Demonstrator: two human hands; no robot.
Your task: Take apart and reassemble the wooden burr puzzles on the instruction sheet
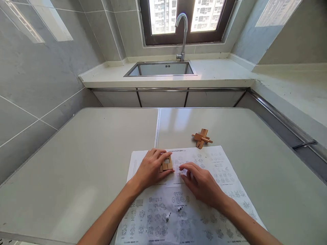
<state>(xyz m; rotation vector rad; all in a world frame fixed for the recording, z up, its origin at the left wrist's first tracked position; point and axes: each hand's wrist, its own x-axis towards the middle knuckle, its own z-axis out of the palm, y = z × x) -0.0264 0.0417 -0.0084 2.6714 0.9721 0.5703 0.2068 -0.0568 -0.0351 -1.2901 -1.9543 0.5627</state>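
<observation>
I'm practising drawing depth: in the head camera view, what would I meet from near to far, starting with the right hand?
Right hand → crossed wooden pieces → sink → faucet → window.

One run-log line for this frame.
left hand: holds wooden block assembly | right hand: nothing visibly held, over printed sheet | cross-shaped wooden assembly: on table, at sheet's far edge
</observation>
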